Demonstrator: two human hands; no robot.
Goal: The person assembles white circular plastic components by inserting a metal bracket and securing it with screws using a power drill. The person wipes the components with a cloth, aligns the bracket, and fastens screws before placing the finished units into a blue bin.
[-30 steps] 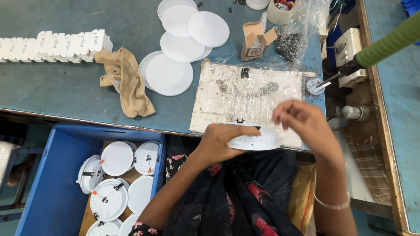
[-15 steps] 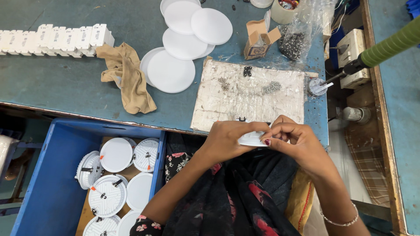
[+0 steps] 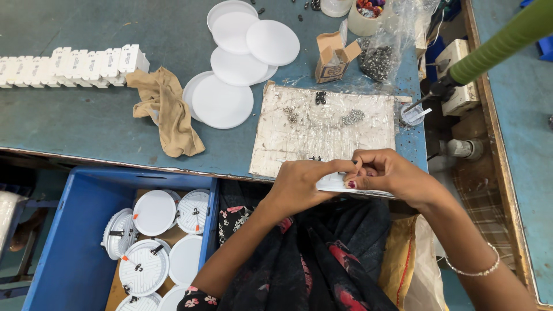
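Both my hands are together at the near edge of the table (image 3: 86,121), just past the worn grey mat (image 3: 325,129). Left hand (image 3: 299,187) grip is clamped on the round white light panel (image 3: 334,184), thumb and fingers pinching its left rim. Right hand (image 3: 389,175) is closed over the panel's right side, fingertips pressed on its top face. The panel sits low over my lap, mostly hidden by the hands; only a white sliver shows between and under them.

On the mat: small heaps of screws (image 3: 352,117). Beyond it, an open cardboard box (image 3: 333,56) and a clear bag of screws (image 3: 377,60). Stack of white discs (image 3: 239,57) further left, tan rag (image 3: 167,109) beside them, row of white driver boxes (image 3: 72,64) at far left. Green-handled screwdriver (image 3: 495,49) hangs at right, tip near a small round dish (image 3: 411,114). Blue crate (image 3: 69,253) below the table holds finished white panels (image 3: 154,212).
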